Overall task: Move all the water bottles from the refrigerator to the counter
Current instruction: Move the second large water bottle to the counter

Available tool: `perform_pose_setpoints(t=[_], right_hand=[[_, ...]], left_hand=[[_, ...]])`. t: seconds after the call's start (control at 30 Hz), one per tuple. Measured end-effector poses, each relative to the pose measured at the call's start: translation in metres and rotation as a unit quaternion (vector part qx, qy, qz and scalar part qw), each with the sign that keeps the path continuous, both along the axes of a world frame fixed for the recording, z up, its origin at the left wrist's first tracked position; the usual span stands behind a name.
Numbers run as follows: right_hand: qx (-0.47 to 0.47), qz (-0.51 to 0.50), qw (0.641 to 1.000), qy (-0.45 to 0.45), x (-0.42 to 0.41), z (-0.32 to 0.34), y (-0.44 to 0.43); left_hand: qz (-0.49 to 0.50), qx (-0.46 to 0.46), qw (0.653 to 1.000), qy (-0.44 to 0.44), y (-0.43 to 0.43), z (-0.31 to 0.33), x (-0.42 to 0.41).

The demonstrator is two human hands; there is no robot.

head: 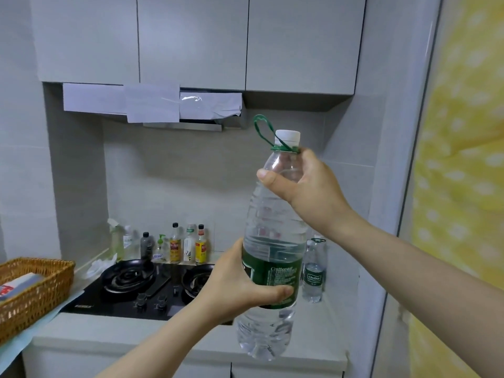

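Pale grey tiles and flat-fronted wall cabinets (191,36) fill the top of the frame, with a range hood (152,105) below them whose front is covered in taped sheets of white paper. Lower down runs the light table (191,339), with a black two-burner hob (136,290) set into it at lower centre-left. A row of condiment bottles (188,244) stands against the wall behind the hob. A wicker basket (35,290) sits at the lower left edge, on a pale blue cloth. A yellow dotted fabric (463,159) hangs down the right side of the frame. I hold a large water bottle (272,241) up in the air at centre-right, nearly upright and leaning slightly. Its base shows in front of the table's front edge, to the right of the hob. My left hand (240,282) wraps round its green label (278,279), fingers curled across the front. My right hand (302,184) grips the clear shoulder just under the neck, thumb lying across the front. The bottle has a white cap (287,136), and a green carry loop (263,129) sticks up to the left of it. A smaller water bottle (313,271) with the same green label stands upright on the table near the right wall, partly hidden behind the large one.
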State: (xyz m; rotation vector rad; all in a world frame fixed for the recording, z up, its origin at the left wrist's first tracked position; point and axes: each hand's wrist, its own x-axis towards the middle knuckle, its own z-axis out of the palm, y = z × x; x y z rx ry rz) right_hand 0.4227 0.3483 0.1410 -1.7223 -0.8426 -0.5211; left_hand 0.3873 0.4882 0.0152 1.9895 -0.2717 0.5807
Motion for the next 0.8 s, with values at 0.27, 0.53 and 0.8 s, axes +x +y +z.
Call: perform_pose_setpoints(t=[0.27,0.53,0.8], right_hand=[[-0.002,-0.040,0.999,0.010,0.058,-0.011,0.031],[-0.005,-0.044,0.999,0.013,0.138,-0.024,0.035],[0.000,-0.025,1.000,0.018,0.237,-0.036,0.032]], left_hand=[[-0.035,-0.007,0.999,0.021,0.030,-0.012,0.063],[-0.039,-0.003,0.999,0.035,0.035,-0.022,0.141],[-0.027,-0.010,0.999,0.043,0.029,-0.032,0.231]])
